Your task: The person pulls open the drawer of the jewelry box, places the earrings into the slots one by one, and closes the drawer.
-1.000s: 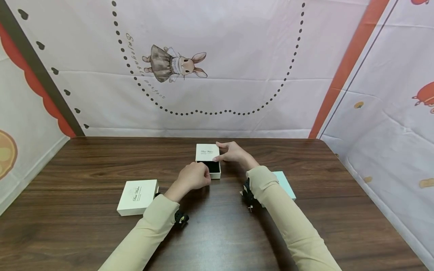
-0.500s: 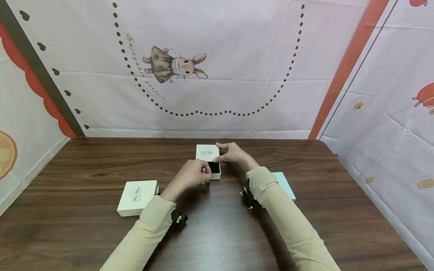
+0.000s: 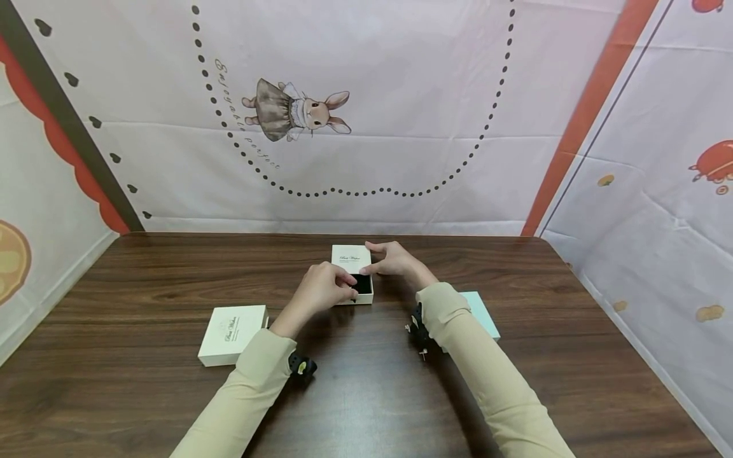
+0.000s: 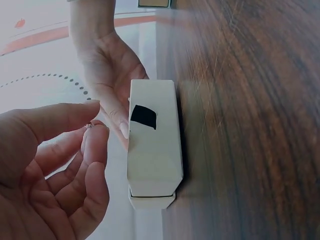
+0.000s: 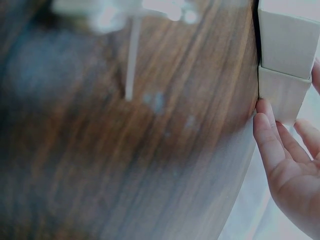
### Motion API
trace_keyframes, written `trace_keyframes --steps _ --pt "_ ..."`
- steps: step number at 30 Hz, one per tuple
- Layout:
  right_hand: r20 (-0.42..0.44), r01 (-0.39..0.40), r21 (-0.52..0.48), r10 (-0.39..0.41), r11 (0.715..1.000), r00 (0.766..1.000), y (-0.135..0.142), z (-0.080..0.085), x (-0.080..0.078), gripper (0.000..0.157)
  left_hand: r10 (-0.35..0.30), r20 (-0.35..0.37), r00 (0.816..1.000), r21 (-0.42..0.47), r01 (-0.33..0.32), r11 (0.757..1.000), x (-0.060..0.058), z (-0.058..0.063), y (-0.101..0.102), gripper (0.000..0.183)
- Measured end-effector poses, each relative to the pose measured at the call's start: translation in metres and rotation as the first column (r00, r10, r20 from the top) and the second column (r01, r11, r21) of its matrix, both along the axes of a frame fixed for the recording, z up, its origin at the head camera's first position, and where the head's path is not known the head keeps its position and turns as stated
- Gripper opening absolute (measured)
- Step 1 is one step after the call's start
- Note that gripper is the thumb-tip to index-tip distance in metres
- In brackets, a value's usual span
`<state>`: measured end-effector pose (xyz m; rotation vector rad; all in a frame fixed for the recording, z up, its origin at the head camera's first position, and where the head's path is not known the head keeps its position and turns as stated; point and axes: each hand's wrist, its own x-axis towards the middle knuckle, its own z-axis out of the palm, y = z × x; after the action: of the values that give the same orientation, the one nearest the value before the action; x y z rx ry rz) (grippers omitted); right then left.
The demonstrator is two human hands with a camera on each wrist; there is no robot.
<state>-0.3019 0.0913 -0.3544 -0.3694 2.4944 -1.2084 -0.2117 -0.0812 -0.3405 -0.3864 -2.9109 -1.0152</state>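
Observation:
A small white drawer-style gift box (image 3: 352,257) with black lining stands at the back middle of the table, its drawer (image 3: 362,298) partly pulled out toward me. My right hand (image 3: 395,261) grips the box's cover from the right, thumb and fingers around its far end. My left hand (image 3: 321,289) hovers at the drawer's front left. Between its thumb and index fingertip it pinches a tiny shiny piece (image 4: 89,125), too small to identify. A black pull tab (image 4: 144,116) shows on the drawer's front in the left wrist view.
A larger white box (image 3: 233,334) with printed lettering stands on the left of the dark wooden table (image 3: 366,394). A light-blue box (image 3: 481,315) lies partly hidden under my right forearm. A patterned cloth (image 3: 401,114) hangs behind the table.
My left hand has turned and risen slightly to the left, so its pinching thumb and finger now show beside the drawer. My right hand stays on the box.

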Motion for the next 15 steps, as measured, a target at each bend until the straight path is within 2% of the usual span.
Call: trace_keyframes --steps 5,9,15 --pt "-0.002 -0.011 -0.006 0.011 1.0 1.0 0.0001 -0.0008 -0.0008 0.073 0.026 -0.001 1.0 0.01 -0.026 1.0 -0.0006 0.0005 0.0001 0.006" --pt "-0.001 -0.01 -0.019 0.01 1.0 1.0 0.0003 -0.0016 -0.0009 0.074 0.018 -0.01 1.0 0.014 -0.018 1.0 -0.0009 -0.0003 -0.0003 0.006" --pt "0.025 0.01 -0.037 -0.009 0.999 1.0 0.0006 -0.0019 -0.0007 0.074 0.017 0.017 1.0 0.046 -0.018 0.999 -0.0038 -0.0043 -0.0014 0.009"
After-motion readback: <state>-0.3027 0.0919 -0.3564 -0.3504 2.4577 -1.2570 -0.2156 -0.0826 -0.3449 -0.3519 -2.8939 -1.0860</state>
